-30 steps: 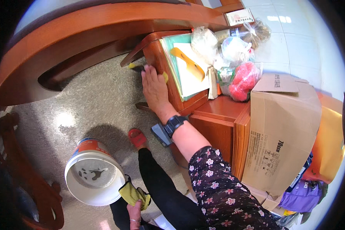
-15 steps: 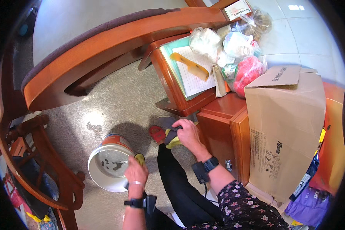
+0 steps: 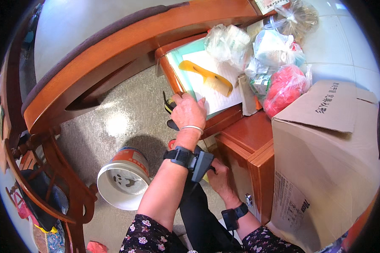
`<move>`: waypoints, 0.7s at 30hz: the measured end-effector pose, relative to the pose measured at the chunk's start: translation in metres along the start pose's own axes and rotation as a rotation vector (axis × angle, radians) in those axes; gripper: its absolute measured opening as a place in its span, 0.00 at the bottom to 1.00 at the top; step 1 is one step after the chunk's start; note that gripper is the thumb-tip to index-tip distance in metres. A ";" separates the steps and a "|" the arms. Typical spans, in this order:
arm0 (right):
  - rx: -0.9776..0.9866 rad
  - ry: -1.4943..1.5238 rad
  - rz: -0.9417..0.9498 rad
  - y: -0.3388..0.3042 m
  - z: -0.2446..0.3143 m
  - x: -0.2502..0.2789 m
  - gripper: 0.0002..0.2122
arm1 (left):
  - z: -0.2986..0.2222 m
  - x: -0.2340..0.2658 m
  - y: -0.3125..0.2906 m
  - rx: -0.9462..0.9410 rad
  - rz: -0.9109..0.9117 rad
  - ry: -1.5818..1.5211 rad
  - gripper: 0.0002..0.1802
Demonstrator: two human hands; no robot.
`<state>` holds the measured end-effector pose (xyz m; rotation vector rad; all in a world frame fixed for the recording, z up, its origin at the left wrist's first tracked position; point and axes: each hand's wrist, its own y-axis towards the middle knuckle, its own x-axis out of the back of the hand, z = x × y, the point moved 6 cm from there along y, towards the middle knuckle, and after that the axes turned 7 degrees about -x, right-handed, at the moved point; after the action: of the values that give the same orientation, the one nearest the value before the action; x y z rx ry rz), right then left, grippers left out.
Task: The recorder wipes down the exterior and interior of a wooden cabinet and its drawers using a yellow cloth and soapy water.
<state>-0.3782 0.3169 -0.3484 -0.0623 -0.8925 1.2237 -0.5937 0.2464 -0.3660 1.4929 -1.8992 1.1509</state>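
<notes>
My left hand (image 3: 189, 110) is over the near left edge of the low wooden cabinet, fingers curled round a black and yellow thing (image 3: 169, 105) with thin black ends; its kind does not show. My right hand (image 3: 220, 179) is lower, beside the cabinet's door and by my knee. Its fingers are closed at a dark edge, but my left wrist and its strapped-on device hide most of what they hold. A yellow comb (image 3: 204, 77) lies on a sheet of paper (image 3: 194, 60) beyond my left hand. A bit of red (image 3: 171, 144), at my foot, shows beside my left forearm.
A white bucket (image 3: 121, 202) with some liquid in it stands on the floor at left. A wooden chair (image 3: 78, 181) is farther left. Plastic bags (image 3: 285, 86) crowd the cabinet top (image 3: 251, 126); a large cardboard box (image 3: 321, 164) stands at right. A curved wooden bed edge (image 3: 114, 50) runs behind.
My left hand has moved from beside the bucket up and right to the cabinet's edge. My right hand has dropped back toward my knee. The grey and yellow thing it held is now mostly hidden.
</notes>
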 end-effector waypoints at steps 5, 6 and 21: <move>0.009 -0.019 0.061 0.002 -0.023 -0.009 0.10 | 0.000 -0.006 -0.005 0.131 0.048 -0.117 0.21; 0.008 -0.015 0.070 0.001 -0.019 -0.013 0.10 | 0.000 -0.005 -0.007 0.138 0.046 -0.111 0.21; -0.301 0.362 0.097 0.005 -0.017 -0.015 0.17 | 0.016 0.038 0.105 0.105 -0.344 -0.169 0.17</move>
<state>-0.3725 0.3131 -0.3708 -0.5567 -0.7529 1.1127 -0.7020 0.2182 -0.3800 1.9379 -1.6165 1.0038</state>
